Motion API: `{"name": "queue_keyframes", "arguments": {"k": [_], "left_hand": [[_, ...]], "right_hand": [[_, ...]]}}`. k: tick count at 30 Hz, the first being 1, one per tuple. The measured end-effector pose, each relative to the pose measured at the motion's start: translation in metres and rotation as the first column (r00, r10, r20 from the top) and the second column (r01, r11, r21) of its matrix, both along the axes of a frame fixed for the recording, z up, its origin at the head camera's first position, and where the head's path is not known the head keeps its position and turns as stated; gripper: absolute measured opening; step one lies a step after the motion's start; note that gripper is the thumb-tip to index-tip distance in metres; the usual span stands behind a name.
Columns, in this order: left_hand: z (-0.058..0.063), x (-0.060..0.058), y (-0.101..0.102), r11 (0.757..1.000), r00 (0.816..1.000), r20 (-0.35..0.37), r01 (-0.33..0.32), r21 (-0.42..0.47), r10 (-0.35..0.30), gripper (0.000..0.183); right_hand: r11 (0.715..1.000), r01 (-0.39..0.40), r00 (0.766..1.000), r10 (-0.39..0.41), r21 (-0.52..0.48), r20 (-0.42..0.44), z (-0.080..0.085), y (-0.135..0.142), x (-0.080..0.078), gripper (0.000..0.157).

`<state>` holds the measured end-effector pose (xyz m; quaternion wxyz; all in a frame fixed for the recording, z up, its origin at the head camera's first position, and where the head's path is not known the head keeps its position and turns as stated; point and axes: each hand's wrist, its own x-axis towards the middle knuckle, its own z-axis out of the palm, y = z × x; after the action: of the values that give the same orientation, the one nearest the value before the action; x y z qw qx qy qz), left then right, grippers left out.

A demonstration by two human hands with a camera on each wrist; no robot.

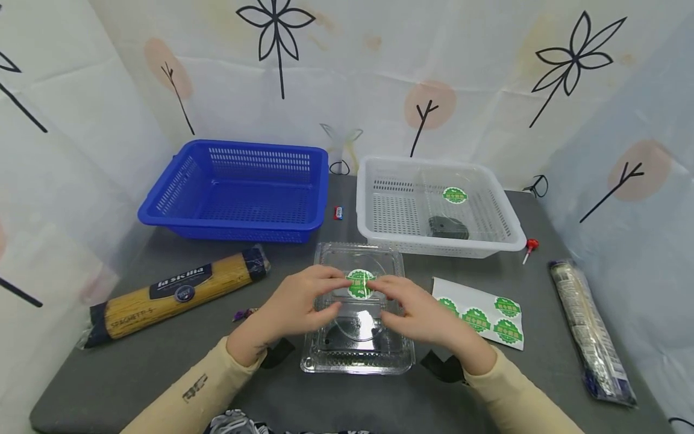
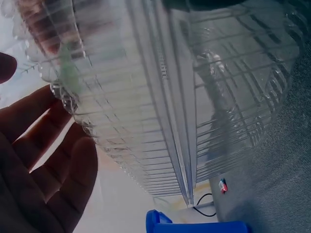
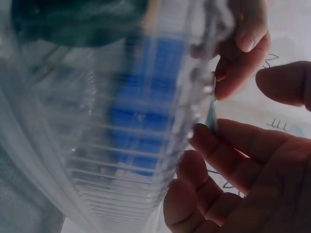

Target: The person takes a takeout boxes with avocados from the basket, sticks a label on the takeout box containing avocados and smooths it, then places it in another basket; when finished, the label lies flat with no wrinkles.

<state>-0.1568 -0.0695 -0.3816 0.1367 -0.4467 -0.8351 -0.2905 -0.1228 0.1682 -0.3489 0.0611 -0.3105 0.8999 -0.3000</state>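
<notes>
A clear plastic clamshell box lies closed on the grey table between the hands. A round green-and-white sticker sits on its lid. The left hand reaches in from one side, its extended fingertips touching the sticker's left edge. From the other side the right hand touches the sticker's right edge with extended fingers. Both thumbs stand apart from the fingers. In the right wrist view the sticker shows as a thin edge by the fingertips. Something dark green shows through the box wall.
A blue basket stands back left. The white basket holds another stickered clear box with a dark item. A sticker sheet lies right of the box. Spaghetti lies left, another long pack far right, a red-topped lollipop nearby.
</notes>
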Motion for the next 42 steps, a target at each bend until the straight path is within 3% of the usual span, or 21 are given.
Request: {"name": "queue_keyframes", "arguments": {"k": [5,14,27,33,35,37,39,40,41,42], "left_hand": [[-0.002,0.002,0.003,0.995,1.000,-0.031,0.003,-0.098,-0.006,0.030],[-0.011,0.002,0.010,0.987,0.989,-0.147,-0.002,-0.158,-0.022,0.027],[-0.015,0.005,0.011,0.981,0.987,-0.161,-0.046,-0.187,0.015,0.022],[-0.018,0.003,0.009,0.991,0.979,-0.202,-0.039,-0.128,0.012,0.014],[-0.019,0.002,0.007,0.996,0.983,-0.184,-0.026,-0.082,0.010,0.010],[-0.019,0.003,0.003,1.000,0.991,-0.132,-0.023,-0.022,0.020,0.009],[-0.020,0.005,-0.002,0.997,0.998,-0.048,-0.041,0.063,0.044,0.010],[-0.020,0.007,-0.004,0.992,0.998,0.011,-0.058,0.112,0.058,0.012],[-0.020,0.009,-0.007,0.984,0.995,0.073,-0.084,0.160,0.073,0.015],[-0.021,0.011,-0.010,0.972,0.987,0.135,-0.118,0.201,0.092,0.019]], "right_hand": [[0.984,-0.026,0.995,0.042,0.178,-0.091,-0.003,-0.005,0.000,0.046],[0.956,-0.038,0.982,0.090,0.292,-0.167,-0.008,-0.010,-0.001,0.039],[0.931,-0.044,0.960,0.139,0.362,-0.243,-0.012,-0.011,-0.002,0.032],[0.940,-0.015,0.950,0.120,0.340,-0.288,-0.011,-0.006,-0.001,0.025],[0.953,-0.007,0.937,0.113,0.304,-0.330,-0.012,-0.002,-0.002,0.022],[0.973,0.033,0.923,0.058,0.228,-0.379,-0.012,0.007,-0.005,0.018],[0.990,0.119,0.909,-0.077,0.077,-0.410,-0.011,0.020,-0.010,0.014],[0.982,0.186,0.894,-0.178,-0.021,-0.412,-0.012,0.028,-0.014,0.013],[0.954,0.268,0.871,-0.300,-0.135,-0.389,-0.011,0.037,-0.017,0.013],[0.903,0.350,0.836,-0.422,-0.250,-0.351,-0.012,0.048,-0.022,0.013]]}}
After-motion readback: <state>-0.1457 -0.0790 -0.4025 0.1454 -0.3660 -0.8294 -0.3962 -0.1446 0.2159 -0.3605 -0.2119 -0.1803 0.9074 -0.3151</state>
